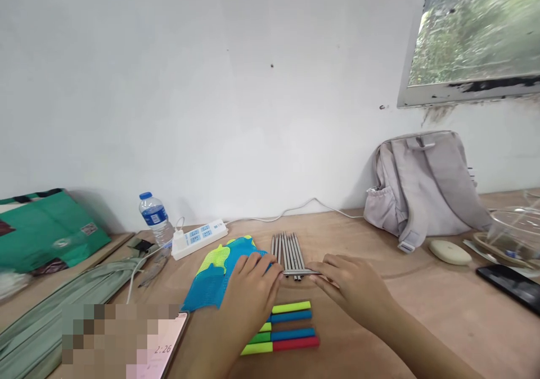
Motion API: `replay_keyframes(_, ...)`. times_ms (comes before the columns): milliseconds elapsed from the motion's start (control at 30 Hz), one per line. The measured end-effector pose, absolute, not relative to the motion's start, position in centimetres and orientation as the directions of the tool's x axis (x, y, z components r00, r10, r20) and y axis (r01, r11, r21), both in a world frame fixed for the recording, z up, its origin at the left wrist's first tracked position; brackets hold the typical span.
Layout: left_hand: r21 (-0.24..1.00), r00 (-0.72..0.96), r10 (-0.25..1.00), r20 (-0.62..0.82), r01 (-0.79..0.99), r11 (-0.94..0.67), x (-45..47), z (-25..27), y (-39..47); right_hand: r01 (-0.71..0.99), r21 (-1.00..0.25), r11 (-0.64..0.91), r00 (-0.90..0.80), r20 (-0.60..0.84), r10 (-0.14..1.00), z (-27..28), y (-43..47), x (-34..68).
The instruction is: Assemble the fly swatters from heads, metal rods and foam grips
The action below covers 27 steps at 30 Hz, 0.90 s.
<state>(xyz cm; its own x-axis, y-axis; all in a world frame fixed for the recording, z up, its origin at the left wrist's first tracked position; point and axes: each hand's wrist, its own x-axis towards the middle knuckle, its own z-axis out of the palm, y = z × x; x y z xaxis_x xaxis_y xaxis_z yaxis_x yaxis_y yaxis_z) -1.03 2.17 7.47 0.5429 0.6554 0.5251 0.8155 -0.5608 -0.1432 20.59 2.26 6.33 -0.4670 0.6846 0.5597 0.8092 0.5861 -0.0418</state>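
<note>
A thin grey metal rod (297, 273) lies crosswise between my two hands. My left hand (252, 292) pinches its left end and my right hand (352, 282) closes on its right end. Just behind it, a row of similar grey metal rods (287, 247) with pointed far tips rests side by side on the table. Nearer to me are several short foam-like tubes (293, 315) in yellow, blue, green and red, partly hidden by my left hand. A blue and yellow mesh cloth (211, 280) lies beyond my left wrist.
On the left are a phone (169, 348), a grey-green bag (63, 306), a water bottle (155, 219), a white power strip (200, 237) and a green bag (54, 233). A grey backpack (426, 188), a pale oval object (449, 252) and a black phone (512, 286) are at right.
</note>
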Motion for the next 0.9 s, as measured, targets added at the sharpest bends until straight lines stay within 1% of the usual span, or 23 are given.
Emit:
replay_keyframes(100, -0.153, 0.559, 0.676, 0.481, 0.812, -0.563, -0.9, 8.0, 1.8, 0.771, 0.046, 0.635, -0.526, 0.606, 0.596, 6.4, 2.7, 21.0)
replay_keyframes(233, -0.160, 0.549, 0.678, 0.489, 0.821, -0.548, -0.8, 8.9, 1.5, 0.729, 0.165, 0.665, -0.568, 0.688, 0.452, 6.6, 3.3, 21.9)
replay_keyframes(300, -0.165, 0.543, 0.674, 0.501, 0.824, -0.541, -0.7, 9.2, 1.5, 0.731, 0.202, 0.652, -0.564, 0.716, 0.411, 6.6, 3.6, 22.5)
replay_keyframes(367, -0.177, 0.541, 0.668, 0.510, 0.827, -0.534, -0.6, 9.2, 1.6, 0.733, 0.222, 0.644, -0.566, 0.724, 0.395, 6.6, 3.9, 22.9)
replay_keyframes(433, -0.201, 0.541, 0.655, 0.528, 0.829, -0.522, -0.5, 9.0, 1.8, 0.732, 0.218, 0.646, -0.573, 0.710, 0.410, 6.6, 4.2, 23.2)
replay_keyframes(500, -0.231, 0.544, 0.636, 0.547, 0.829, -0.510, -0.5, 8.8, 2.0, 0.733, 0.189, 0.653, -0.580, 0.676, 0.455, 6.8, 4.3, 23.4)
replay_keyframes(633, -0.272, 0.553, 0.601, 0.577, 0.824, -0.497, -0.8, 8.9, 2.1, 0.717, 0.049, 0.696, -0.577, 0.602, 0.552, 7.6, 4.3, 24.0)
replay_keyframes(733, -0.276, 0.556, 0.587, 0.588, 0.821, -0.501, -1.5, 9.4, 2.2, 0.704, -0.047, 0.708, -0.562, 0.573, 0.597, 8.2, 4.2, 24.7)
replay_keyframes(800, -0.291, 0.576, 0.566, 0.590, 0.806, -0.516, -2.0, 9.8, 2.1, 0.703, -0.073, 0.708, -0.561, 0.555, 0.614, 8.6, 4.1, 25.1)
replay_keyframes(900, -0.358, 0.619, 0.496, 0.609, 0.773, -0.524, -2.6, 10.5, 1.8, 0.697, -0.092, 0.712, -0.572, 0.528, 0.628, 8.7, 3.9, 25.4)
